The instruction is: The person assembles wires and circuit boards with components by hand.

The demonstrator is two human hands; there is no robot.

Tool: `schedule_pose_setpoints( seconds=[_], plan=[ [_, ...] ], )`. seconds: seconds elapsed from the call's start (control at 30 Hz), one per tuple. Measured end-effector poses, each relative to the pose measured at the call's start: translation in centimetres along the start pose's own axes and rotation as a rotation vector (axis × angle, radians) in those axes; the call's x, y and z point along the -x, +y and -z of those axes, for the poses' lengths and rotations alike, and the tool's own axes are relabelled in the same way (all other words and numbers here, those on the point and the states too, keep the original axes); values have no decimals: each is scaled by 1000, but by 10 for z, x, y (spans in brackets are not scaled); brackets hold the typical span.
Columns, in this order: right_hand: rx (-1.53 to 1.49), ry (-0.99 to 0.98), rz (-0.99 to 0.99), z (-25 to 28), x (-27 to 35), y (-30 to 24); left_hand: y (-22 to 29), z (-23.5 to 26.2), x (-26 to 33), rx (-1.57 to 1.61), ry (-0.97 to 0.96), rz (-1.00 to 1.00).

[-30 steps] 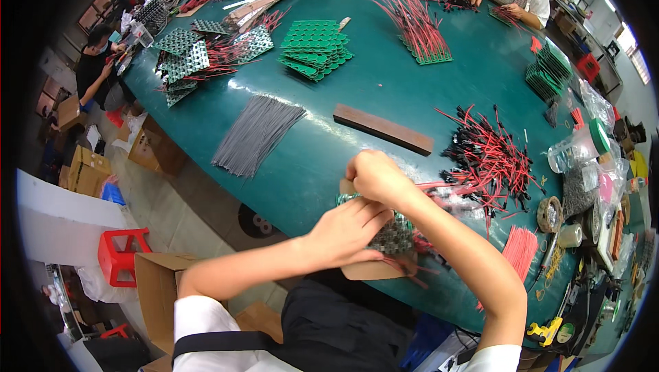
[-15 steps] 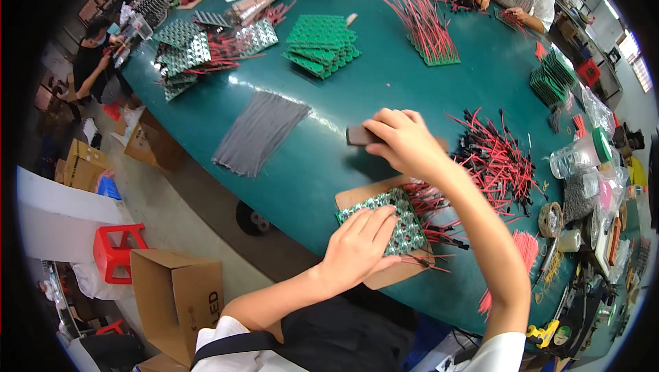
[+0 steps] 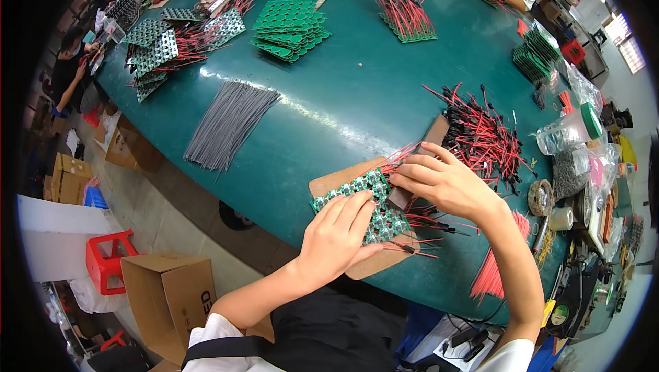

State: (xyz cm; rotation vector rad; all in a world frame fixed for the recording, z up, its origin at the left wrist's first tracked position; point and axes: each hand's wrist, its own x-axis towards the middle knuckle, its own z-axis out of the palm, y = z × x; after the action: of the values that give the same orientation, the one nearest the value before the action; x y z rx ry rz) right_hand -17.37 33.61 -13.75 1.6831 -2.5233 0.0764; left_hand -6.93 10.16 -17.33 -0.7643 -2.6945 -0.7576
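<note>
Table (image 3: 357, 97): green, round edge.
Cardboard (image 3: 336, 181): lies at the near edge.
Board (image 3: 374, 200): green, lies on the cardboard.
Left hand (image 3: 336, 235): fingers together, pressing flat on the board.
Right hand (image 3: 443, 183): fingers curled, pressing a brown bar (image 3: 419, 159) over the red wires (image 3: 415, 219).

We are wearing a white short-sleeved top; its sleeves are ending high on the upper arms, one showing at the lower left edge and one at the lower right. Over it we are wearing a black apron or bib that is covering the chest and lap, with a dark strap crossing the white cloth at the left shoulder. Both forearms are showing bare below the sleeves. Our left hand (image 3: 338, 231) and right hand (image 3: 447, 183) are bare: no gloves, rings or watch are showing.
</note>
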Motion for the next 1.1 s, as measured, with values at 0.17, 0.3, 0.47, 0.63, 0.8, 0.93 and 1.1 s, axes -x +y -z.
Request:
schedule_pose_setpoints(
  seconds=[0.17, 0.3, 0.47, 0.63, 0.8, 0.93, 1.1],
  plan=[
    [59, 17, -65, 3, 3, -13, -2, 0, 0, 19, -11, -8],
    [90, 54, -317, 24, 22, -38, -3, 0, -5, 45, -37, -39],
    [-1174, 1060, -889, 21, 97, -79, -10, -3, 4, 6, -22, -41],
    [-1949, 2165, -793, -23, 243, -67, -5, -5, 7, 82, 16, -37],
    [-2177, 2662, -464, -43, 295, -41, 5, 31, 3, 234, 151, -37],
    [-2218, 2826, -333, -58, 300, -23, 12, 52, 0, 265, 245, -71],
    [-2133, 2910, -410, -61, 310, -20, 27, 50, 3, 326, 233, -126]
  ],
)
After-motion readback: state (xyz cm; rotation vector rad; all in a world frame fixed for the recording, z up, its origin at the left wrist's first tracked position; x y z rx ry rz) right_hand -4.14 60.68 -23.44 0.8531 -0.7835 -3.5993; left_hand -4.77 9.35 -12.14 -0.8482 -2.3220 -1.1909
